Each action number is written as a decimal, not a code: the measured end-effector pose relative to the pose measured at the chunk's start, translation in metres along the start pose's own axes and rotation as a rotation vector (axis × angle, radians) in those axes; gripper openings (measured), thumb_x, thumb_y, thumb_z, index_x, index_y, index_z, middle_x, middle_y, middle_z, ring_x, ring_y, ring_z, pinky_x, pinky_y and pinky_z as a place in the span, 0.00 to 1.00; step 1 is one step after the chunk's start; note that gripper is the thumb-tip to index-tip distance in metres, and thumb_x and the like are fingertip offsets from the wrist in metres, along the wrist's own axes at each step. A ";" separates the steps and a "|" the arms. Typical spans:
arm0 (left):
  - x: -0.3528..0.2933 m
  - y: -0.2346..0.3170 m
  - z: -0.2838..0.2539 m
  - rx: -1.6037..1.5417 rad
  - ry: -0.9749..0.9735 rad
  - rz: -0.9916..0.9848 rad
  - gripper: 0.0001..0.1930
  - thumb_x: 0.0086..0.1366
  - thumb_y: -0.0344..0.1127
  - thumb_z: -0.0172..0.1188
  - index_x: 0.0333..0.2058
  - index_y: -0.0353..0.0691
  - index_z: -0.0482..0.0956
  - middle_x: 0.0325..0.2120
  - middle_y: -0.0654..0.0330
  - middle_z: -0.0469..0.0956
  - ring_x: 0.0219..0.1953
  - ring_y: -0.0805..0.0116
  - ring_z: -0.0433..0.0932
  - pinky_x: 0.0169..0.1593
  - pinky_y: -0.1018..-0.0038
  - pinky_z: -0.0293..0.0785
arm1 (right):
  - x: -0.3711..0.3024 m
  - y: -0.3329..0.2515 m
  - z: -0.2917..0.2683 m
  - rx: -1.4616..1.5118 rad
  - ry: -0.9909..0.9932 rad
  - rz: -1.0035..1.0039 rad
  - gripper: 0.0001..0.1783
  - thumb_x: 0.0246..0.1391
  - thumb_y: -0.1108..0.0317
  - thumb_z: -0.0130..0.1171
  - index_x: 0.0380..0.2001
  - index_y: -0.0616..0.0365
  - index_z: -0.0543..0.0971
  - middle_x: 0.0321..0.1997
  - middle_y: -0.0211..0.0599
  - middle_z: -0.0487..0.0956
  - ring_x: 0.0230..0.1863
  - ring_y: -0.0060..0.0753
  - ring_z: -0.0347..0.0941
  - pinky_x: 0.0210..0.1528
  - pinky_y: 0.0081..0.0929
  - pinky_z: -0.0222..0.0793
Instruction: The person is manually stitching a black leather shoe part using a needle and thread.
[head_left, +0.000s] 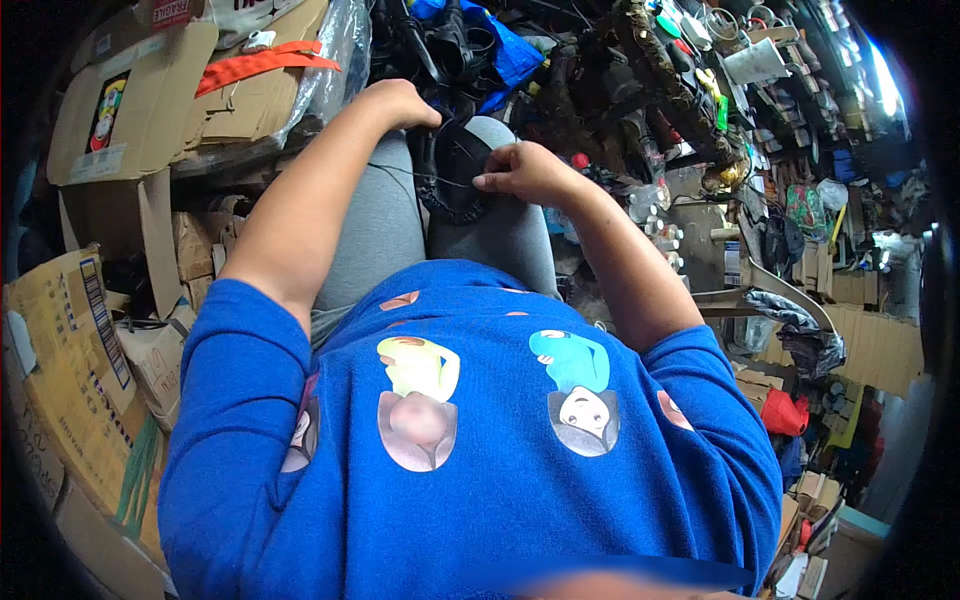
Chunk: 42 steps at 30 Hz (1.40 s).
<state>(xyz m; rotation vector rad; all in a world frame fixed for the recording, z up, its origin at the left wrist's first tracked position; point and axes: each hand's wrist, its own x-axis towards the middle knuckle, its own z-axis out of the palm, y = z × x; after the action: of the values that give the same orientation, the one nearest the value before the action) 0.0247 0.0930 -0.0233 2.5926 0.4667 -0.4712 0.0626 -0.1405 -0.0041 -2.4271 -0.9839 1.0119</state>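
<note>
A black, shoe-shaped piece with a ridged, braided-looking rim rests on my grey-trousered right thigh. My left hand is bent over its far left edge, fingers curled down and mostly hidden behind the wrist; what they grip there does not show. Over the piece's right side, my right hand is closed in a pinch, thumb and forefinger together at a thin black thread. That thread runs left across the piece toward my left thigh. Whether a needle sits in the pinch is too small to tell.
Cardboard boxes with an orange-red strap stand at the left. Black items and a blue plastic sheet lie beyond my knees. Crowded shelves of tools and small bottles fill the right, near a curved-edged stand.
</note>
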 end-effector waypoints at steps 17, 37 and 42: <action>-0.048 -0.030 -0.005 -0.090 0.393 -0.133 0.23 0.49 0.47 0.55 0.40 0.37 0.80 0.43 0.46 0.77 0.46 0.50 0.76 0.50 0.60 0.71 | -0.032 0.024 0.030 0.466 0.094 -0.040 0.17 0.55 0.53 0.61 0.28 0.57 0.78 0.22 0.21 0.73 0.24 0.14 0.64 0.28 0.16 0.59; -0.058 0.037 0.044 -0.211 0.297 0.816 0.16 0.54 0.41 0.64 0.38 0.39 0.77 0.35 0.52 0.75 0.40 0.53 0.75 0.43 0.65 0.71 | -0.014 0.040 -0.012 0.048 0.185 -0.164 0.19 0.54 0.48 0.55 0.32 0.54 0.80 0.30 0.46 0.80 0.36 0.49 0.76 0.39 0.41 0.68; -0.078 0.039 0.064 -0.056 0.320 0.785 0.15 0.50 0.39 0.66 0.36 0.41 0.76 0.30 0.57 0.74 0.34 0.58 0.75 0.37 0.67 0.69 | 0.000 0.043 -0.025 0.171 0.014 -0.136 0.19 0.48 0.49 0.64 0.33 0.54 0.81 0.27 0.42 0.80 0.31 0.36 0.76 0.36 0.32 0.69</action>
<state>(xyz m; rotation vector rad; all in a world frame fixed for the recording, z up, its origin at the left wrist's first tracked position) -0.0443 0.0100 -0.0305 2.5375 -0.4404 0.2224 0.1007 -0.1720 -0.0098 -2.1950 -0.9989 0.9881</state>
